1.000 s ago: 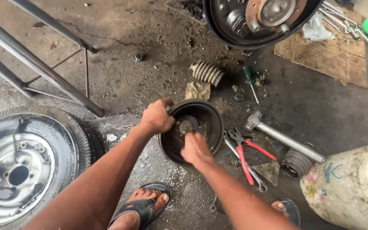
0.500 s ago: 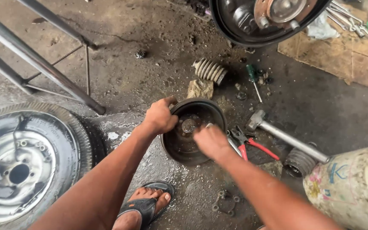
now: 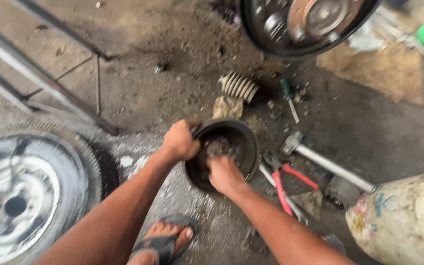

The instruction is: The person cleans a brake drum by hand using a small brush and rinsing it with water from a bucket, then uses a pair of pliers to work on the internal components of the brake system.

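the brake drum (image 3: 224, 152) stands tipped up on the wet concrete floor (image 3: 359, 127), its open mouth facing up and toward the camera, its round axis leaning away toward the top of the view; a drum has no real long side, only that tilt. the left hand (image 3: 178, 142) grips the drum's upper left rim, fingers curled over the edge and closed on it. the right hand (image 3: 225, 174) is inside the mouth, low on the near side, fingers bent against the inner face; whether they pinch anything cannot be told, as the frame is blurred.

just right of the drum lie red-handled pliers (image 3: 283, 181) and a hammer (image 3: 320, 162) with a long metal handle, close enough to crowd that side. a ribbed rubber boot (image 3: 239, 86) and a small stone (image 3: 227, 106) sit just beyond the far rim. a wheel with tyre (image 3: 30, 196) lies well apart to the left, a dirty pale bucket (image 3: 403, 216) at the lower right. the floor between drum and wheel is the roomiest stretch.

half a second ago the right hand was at the drum's right rim, beside the pliers; it has since dropped back into the mouth, near where it was a second ago. the left hand has kept its grip on the rim.
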